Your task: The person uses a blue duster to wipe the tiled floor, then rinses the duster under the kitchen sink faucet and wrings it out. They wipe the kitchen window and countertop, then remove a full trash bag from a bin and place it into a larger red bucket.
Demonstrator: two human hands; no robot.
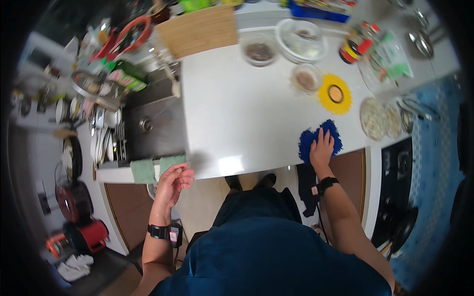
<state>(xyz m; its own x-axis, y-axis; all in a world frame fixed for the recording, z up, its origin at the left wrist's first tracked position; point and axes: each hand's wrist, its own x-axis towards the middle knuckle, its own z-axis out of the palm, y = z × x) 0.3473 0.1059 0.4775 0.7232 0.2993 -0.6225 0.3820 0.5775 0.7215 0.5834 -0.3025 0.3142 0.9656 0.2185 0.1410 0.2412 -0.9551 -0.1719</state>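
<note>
My right hand (321, 150) lies on a fluffy dark blue cloth (332, 129) near the front edge of the white countertop (237, 111). The fingers rest over the cloth; whether they grip it is not plain. A dark cloth (306, 190) hangs below the counter edge beside that wrist. My left hand (176, 182) is held palm up with its fingers curled and apart, holding nothing, by the counter's front edge. Next to it, green cloths (142, 171) hang over the sink's front rim. Beyond the blue cloth lies a yellow sunflower-shaped mat (335, 94).
A metal sink (155, 129) and a rack of dishes (105, 137) stand at the left. Along the back are a wooden board (198, 31), bowls of food (259, 51) and a white basin (301, 40). Bagged food (376, 118) and a gas stove (394, 188) are at the right.
</note>
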